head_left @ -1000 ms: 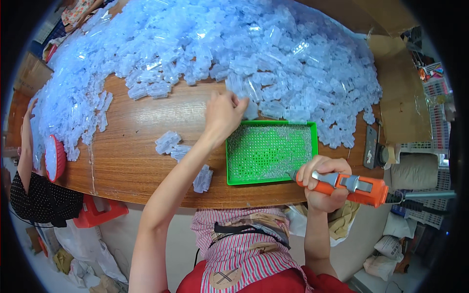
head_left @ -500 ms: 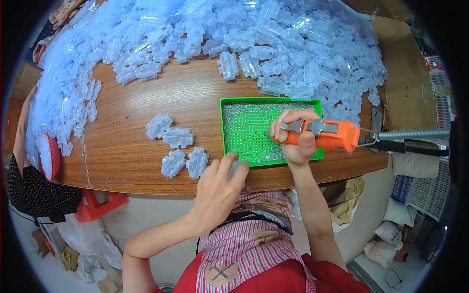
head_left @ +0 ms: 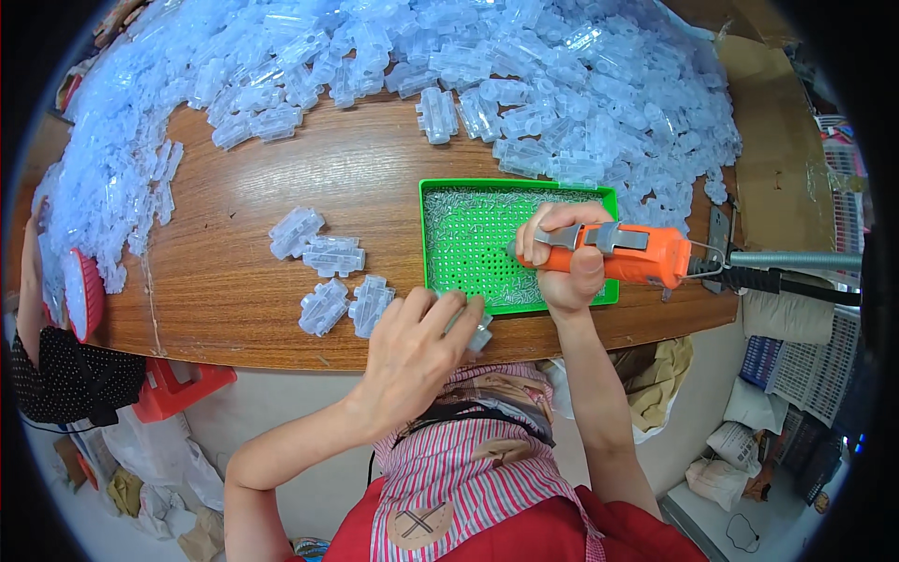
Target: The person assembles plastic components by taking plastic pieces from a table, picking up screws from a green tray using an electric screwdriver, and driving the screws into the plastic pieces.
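Observation:
My right hand [head_left: 569,276] is wrapped round an orange electric screwdriver [head_left: 660,258], its tip pointing left over a green tray [head_left: 426,245]. Small silvery screws [head_left: 468,201] lie in the tray, and many sit around its perforated green insert [head_left: 473,242]. At the tray's near edge, my left hand [head_left: 407,351] has its fingers closed on a clear plastic part [head_left: 480,335], mostly hidden under the fingers. Left of that hand, several similar clear plastic parts [head_left: 333,256] lie on the wooden table [head_left: 215,272].
A large heap of clear plastic parts [head_left: 599,84] covers the far and left sides of the table. A red basket [head_left: 86,292] and another person's arm [head_left: 30,281] are at the left edge. A cable and coiled spring [head_left: 796,260] run right from the screwdriver.
My left hand has shifted slightly, and more of the plastic part shows past its fingertips. The right hand keeps the screwdriver over the tray. The view has moved a little.

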Tool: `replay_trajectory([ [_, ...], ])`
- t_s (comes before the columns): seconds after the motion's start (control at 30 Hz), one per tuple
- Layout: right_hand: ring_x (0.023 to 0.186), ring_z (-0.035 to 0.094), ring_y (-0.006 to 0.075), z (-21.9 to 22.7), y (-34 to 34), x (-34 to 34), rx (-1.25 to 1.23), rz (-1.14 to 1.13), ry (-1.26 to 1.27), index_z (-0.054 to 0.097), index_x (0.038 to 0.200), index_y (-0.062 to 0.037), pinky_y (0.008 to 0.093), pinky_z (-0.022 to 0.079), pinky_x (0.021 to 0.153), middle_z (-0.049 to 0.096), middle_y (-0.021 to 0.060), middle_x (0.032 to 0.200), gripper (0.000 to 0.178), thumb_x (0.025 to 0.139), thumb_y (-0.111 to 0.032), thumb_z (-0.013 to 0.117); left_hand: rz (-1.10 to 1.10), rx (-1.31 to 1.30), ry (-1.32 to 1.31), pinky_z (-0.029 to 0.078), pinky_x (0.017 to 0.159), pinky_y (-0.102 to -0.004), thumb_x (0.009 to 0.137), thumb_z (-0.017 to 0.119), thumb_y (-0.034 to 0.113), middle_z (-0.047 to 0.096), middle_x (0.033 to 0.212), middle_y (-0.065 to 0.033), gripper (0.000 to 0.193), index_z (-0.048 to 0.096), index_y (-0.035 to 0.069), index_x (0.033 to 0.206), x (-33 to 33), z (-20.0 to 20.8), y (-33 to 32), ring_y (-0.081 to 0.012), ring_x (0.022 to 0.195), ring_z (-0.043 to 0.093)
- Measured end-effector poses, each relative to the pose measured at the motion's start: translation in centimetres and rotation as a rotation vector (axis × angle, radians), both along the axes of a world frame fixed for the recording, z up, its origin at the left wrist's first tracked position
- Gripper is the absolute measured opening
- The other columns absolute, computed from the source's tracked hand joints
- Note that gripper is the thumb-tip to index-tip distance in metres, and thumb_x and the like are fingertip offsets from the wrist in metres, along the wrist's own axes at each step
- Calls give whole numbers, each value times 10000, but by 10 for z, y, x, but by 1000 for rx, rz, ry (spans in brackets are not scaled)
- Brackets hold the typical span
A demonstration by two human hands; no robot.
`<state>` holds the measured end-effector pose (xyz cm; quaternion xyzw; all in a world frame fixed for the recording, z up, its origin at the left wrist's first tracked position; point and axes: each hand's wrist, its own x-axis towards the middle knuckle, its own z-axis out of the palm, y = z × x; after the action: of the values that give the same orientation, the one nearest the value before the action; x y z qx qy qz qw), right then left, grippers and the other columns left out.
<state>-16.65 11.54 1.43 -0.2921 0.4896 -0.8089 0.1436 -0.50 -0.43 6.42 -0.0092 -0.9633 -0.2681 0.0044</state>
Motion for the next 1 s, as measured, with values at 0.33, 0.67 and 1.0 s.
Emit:
replay_trajectory([
  [0.33, 531, 493, 113, 0, -2, 2, -104, 21, -15, 532, 929, -2, 241, 407, 463, 509, 53, 656, 483, 812, -434, 716, 95, 165, 273, 446, 809, -354, 662, 798, 303, 591, 880, -35, 674, 567, 56, 1245, -8, -44, 25, -216, 857, 545],
  [0.67, 550, 475, 152, 5, 6, 0, -2, 48, 32, 540, 958, -36, 298, 401, 491, 496, 43, 627, 540, 838, -557, 616, 101, 493, 265, 472, 836, -381, 696, 774, 146, 652, 1019, -84, 846, 340, 49, 1416, 1, -49, 11, -275, 950, 597],
  [1.0, 437, 494, 169, 78, 28, 55, -23, 137, 269, 499, 904, -28, 321, 436, 418, 491, 33, 550, 660, 773, -664, 620, 17, 633, 54, 495, 873, -402, 676, 785, 90, 666, 1108, -76, 882, 280, 53, 1398, 1, -49, -7, -344, 1038, 603],
])
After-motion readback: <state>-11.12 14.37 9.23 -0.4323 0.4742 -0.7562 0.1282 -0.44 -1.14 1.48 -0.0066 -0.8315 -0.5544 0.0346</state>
